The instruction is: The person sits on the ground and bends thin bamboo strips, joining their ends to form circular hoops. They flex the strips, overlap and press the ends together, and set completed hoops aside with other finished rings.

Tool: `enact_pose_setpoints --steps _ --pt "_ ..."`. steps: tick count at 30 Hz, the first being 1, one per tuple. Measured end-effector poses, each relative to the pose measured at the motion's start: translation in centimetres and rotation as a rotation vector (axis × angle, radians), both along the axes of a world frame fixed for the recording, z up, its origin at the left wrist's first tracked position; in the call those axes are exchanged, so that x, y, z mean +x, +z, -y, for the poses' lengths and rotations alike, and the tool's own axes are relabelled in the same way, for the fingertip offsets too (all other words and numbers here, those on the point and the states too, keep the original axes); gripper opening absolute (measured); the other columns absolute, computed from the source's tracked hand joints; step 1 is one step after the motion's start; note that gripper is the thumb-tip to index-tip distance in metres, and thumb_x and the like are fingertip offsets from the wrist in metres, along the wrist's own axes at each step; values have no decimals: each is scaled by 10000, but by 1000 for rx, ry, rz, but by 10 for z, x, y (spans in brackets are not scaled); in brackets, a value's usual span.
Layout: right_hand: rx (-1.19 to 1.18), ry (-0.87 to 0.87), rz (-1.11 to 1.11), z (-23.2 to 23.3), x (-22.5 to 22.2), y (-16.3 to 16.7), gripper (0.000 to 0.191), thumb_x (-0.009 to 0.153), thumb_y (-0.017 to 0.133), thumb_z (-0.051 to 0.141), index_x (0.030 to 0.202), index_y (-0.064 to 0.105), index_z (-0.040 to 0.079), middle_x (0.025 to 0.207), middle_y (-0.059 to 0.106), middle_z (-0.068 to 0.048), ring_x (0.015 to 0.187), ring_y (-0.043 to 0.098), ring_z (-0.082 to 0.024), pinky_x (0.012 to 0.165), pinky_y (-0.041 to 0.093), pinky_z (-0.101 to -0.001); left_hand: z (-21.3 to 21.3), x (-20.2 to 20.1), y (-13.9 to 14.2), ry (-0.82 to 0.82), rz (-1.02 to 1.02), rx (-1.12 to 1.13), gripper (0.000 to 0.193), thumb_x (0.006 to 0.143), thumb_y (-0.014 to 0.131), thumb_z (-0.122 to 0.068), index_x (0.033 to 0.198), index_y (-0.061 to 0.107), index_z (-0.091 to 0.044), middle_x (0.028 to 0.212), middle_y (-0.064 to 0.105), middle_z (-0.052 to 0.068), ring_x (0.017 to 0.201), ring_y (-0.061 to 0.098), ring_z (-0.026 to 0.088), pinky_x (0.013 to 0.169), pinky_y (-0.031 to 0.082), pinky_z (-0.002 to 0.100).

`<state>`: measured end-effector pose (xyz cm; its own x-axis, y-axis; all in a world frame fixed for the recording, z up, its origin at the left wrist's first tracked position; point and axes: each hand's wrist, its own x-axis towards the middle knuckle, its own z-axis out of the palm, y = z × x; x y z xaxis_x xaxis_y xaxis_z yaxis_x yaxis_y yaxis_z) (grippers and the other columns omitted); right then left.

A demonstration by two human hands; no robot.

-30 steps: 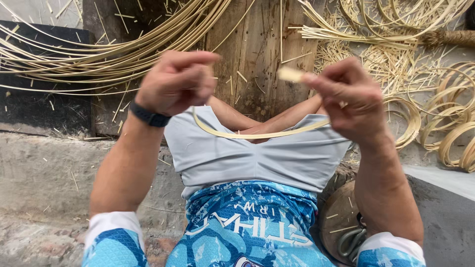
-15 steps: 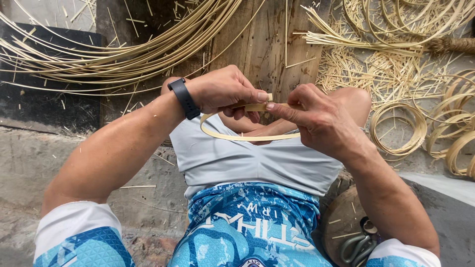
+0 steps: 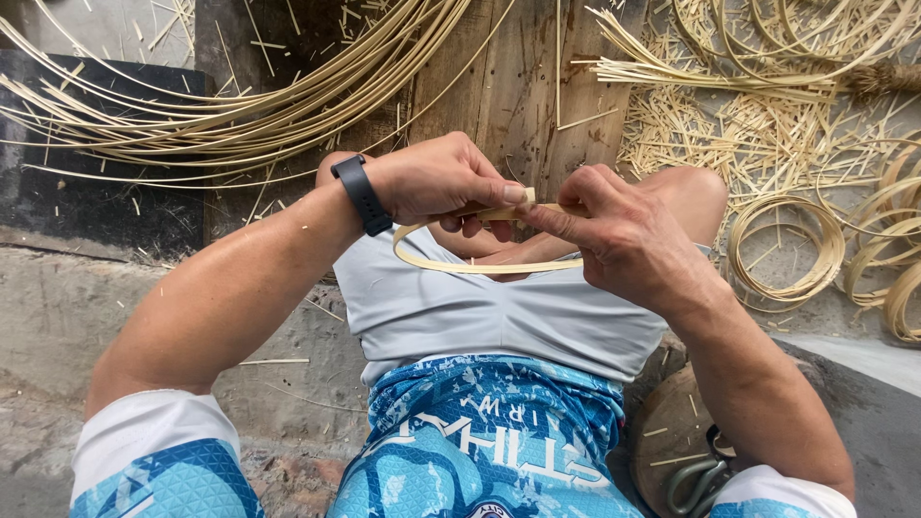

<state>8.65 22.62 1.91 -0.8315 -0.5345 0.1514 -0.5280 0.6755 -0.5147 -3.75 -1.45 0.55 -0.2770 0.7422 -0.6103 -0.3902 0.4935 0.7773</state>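
Seen from the head camera, both hands meet above the person's lap, over the grey shorts (image 3: 480, 317). The left hand (image 3: 436, 182), with a black wristband (image 3: 362, 194) on its wrist, is closed in a pinch, thumb and fingers pressed onto one end of a thin pale bamboo strip bent into a loop (image 3: 480, 266). The right hand (image 3: 624, 240) is closed too, its thumb and forefinger pinching the strip just beside the left thumb, so the two grips nearly touch at the far side of the loop. The rest of the loop sags toward the person, hanging free below the hands and in front of the shorts.

On the far left, a sheaf of long pale bamboo strips (image 3: 240, 105) sweeps across a dark wooden board (image 3: 518, 86). On the right, finished coiled bamboo rings (image 3: 787, 249) lie on the ground among short offcuts (image 3: 691, 125).

To do this step well, I judge the overlapping ends should stay flat against each other, held tight between the thumbs, with the curve kept even so the strip neither kinks nor splits.
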Motion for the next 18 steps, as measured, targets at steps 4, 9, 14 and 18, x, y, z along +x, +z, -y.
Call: enact_pose_setpoints --steps 4,9,14,18 --pt "-24 0 -16 -2 1 -7 701 643 694 -134 1265 744 186 1046 600 -104 963 627 -275 719 550 -373 -5 5 -6 -15 -18 23 355 932 725 -364 925 824 -23 697 736 57 545 624 76 487 512 225" --pt "-295 -85 -108 -7 2 -15 375 833 735 -124 1125 767 110 1049 697 -53 919 686 -174 713 570 -280 -3 10 -8 59 24 76 311 915 745 -306 916 806 -1 701 744 75 555 663 96 506 550 231" --pt "-452 -243 117 -11 11 -16 223 845 844 27 1052 764 13 972 720 -69 747 674 -138 629 529 -248 -3 18 -10 95 124 29 295 910 751 -264 965 802 21 677 722 69 519 611 93 462 471 225" --pt "-438 -243 101 -10 20 -15 194 845 843 20 1018 756 6 964 708 -84 781 693 -158 649 545 -263 -10 26 -14 10 130 7 283 934 740 -268 1034 807 -12 642 659 14 495 516 64 447 410 225"
